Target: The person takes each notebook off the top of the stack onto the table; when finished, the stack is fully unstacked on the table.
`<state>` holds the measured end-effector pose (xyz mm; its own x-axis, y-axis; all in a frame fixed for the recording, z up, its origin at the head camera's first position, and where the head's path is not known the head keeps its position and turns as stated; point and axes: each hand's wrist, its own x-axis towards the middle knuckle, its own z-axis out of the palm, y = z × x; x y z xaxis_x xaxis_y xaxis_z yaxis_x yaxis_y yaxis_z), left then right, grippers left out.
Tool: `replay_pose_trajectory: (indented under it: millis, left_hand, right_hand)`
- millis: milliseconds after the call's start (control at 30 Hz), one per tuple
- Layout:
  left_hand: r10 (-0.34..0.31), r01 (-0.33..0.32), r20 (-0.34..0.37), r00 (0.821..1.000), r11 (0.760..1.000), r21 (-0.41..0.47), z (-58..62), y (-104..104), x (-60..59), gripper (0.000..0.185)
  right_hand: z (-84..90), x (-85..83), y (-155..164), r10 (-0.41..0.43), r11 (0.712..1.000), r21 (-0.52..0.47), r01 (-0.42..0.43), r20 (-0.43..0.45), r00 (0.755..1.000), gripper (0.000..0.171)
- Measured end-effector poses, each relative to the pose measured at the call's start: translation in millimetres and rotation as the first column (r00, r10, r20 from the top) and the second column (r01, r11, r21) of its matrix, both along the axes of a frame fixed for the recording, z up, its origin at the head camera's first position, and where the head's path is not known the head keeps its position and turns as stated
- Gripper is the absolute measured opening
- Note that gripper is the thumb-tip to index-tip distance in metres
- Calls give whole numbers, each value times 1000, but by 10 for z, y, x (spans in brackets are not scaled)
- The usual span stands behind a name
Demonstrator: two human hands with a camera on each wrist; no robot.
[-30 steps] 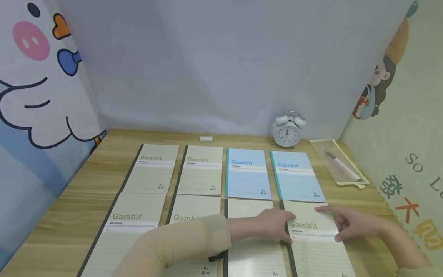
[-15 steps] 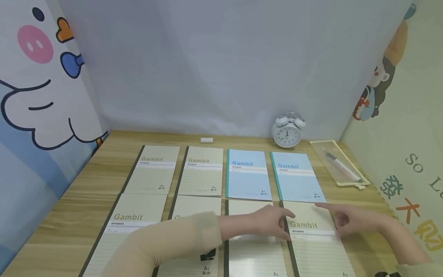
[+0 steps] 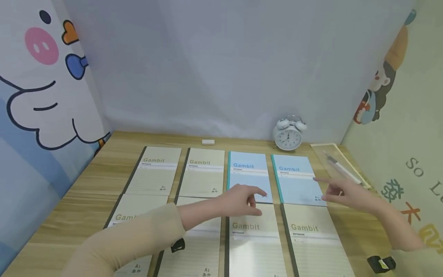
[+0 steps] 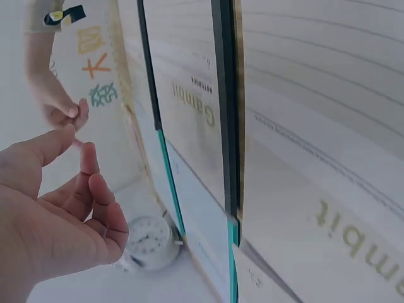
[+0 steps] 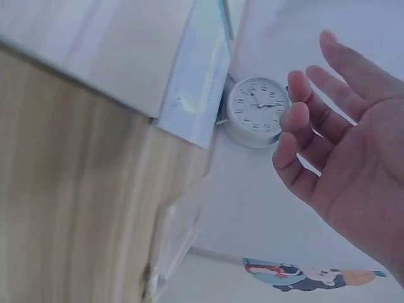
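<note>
Above the left blue notebook (image 3: 247, 158) and the cream notebook (image 3: 254, 246) in front of it, my left hand (image 3: 237, 201) is raised with its fingers loosely bent. Nothing is in it; the left wrist view shows the same hand (image 4: 63, 218) away from the covers. My right hand (image 3: 349, 195) hovers by the right edge of the other blue notebook (image 3: 294, 186), index finger stretched over it. In the right wrist view this hand (image 5: 350, 139) holds nothing. The front-right cream notebook (image 3: 316, 246) lies flat, edge to edge with the blue one.
More cream notebooks, such as the back-left one (image 3: 155, 175), lie in two rows on the wooden table (image 3: 83, 200). At the back stand a white alarm clock (image 3: 288, 138) and a small white block (image 3: 208, 142). A translucent pouch (image 3: 322, 152) with a pen (image 3: 342, 169) lies at right.
Both hands have left the front-right cream notebook's sides and risen. The left hand has moved left and away, the right hand farther back beside the blue notebook. The notebooks keep their places.
</note>
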<state>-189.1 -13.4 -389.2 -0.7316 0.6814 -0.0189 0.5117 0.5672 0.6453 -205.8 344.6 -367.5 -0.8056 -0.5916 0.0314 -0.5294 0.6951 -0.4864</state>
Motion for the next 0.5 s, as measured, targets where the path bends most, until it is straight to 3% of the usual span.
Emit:
replay_pose_trajectory:
  millis: [167,267,367,500]
  left_hand:
    - [112,-111,-24,993,993,30,142,-465,-112,50]
    - [219,-216,-61,974,975,45,237,-773,-153,52]
    - [326,-318,-103,940,944,85,314,-1103,-204,56]
    - [441,-420,-206,874,897,137,324,-1580,-325,61]
  right_hand:
    - [140,-35,-108,-79,996,40,85,-120,990,48]
    - [199,-71,-146,-136,988,50,146,-167,977,47]
    - [221,-116,-167,-198,979,10,204,-198,960,49]
    - [197,-171,-180,-252,968,-65,243,-254,934,51]
